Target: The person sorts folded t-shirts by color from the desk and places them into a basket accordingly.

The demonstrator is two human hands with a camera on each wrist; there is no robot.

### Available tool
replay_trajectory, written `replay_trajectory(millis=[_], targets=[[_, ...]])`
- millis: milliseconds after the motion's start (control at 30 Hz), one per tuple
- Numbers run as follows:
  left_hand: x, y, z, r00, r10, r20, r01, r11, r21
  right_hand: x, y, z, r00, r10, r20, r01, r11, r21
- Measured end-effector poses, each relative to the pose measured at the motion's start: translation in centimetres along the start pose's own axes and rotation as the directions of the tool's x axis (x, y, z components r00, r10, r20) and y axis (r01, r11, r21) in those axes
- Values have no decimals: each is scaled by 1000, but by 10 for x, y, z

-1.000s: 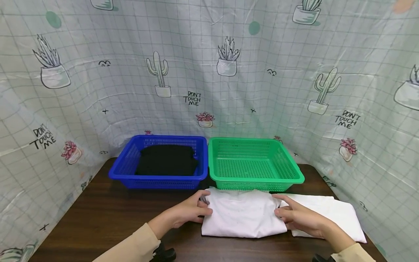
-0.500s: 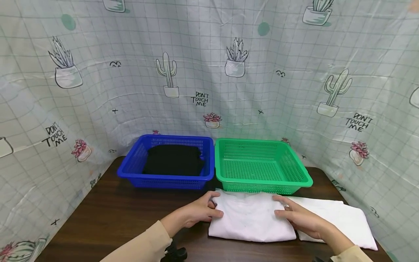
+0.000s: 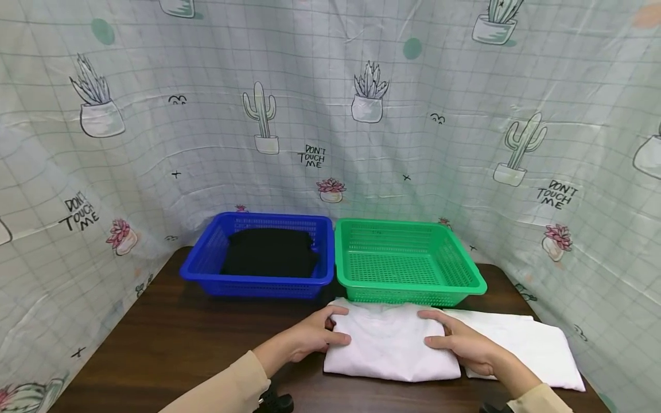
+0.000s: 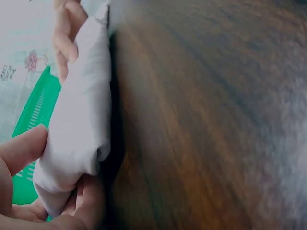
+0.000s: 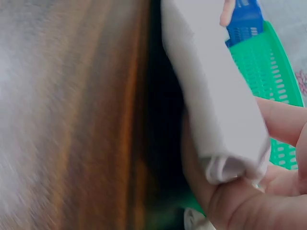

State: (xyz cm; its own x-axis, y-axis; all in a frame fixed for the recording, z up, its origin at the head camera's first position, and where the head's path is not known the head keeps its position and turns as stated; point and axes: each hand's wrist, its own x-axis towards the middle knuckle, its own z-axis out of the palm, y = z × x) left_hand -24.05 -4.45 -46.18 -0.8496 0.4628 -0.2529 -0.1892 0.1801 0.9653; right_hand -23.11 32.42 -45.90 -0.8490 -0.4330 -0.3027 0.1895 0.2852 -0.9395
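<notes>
A folded white shirt lies between both hands in front of the baskets, its neckline side toward them. My left hand grips its left edge; in the left wrist view the thumb is on top and fingers curl beneath. My right hand grips the opposite edge, with its thumb on the upper face and fingers under the rolled end in the right wrist view. A dark shadow runs below the shirt in both wrist views, and its sides look raised from the table.
A green basket stands just behind the shirt, with nothing in it. Left of it, a blue basket holds folded black cloth. Another folded white cloth lies at the right of the dark wooden table. A patterned curtain encloses the back.
Both hands have worked further in over the shirt's side edges, and the thumbs now lie on its top. The head view has shifted slightly. Baskets and the other white cloth stay put.
</notes>
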Motion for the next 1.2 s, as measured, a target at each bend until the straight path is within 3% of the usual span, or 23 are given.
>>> replay_trajectory(millis=[200,600,1033,1200], targets=[[-2,-3,2,999,16,-45,-15,1000,18,3,5,8,999,-37,-27,36,999,-15],[-6,-6,3,998,45,-45,-46,999,-25,0,10,8,990,-141,-29,138,988,-71],[-35,19,4,991,117,-58,-118,993,-16,-27,-15,16,982,-162,-97,147,979,-140],[-47,35,6,987,158,-28,-159,986,-44,-40,-27,16,967,-233,-100,213,961,-174]])
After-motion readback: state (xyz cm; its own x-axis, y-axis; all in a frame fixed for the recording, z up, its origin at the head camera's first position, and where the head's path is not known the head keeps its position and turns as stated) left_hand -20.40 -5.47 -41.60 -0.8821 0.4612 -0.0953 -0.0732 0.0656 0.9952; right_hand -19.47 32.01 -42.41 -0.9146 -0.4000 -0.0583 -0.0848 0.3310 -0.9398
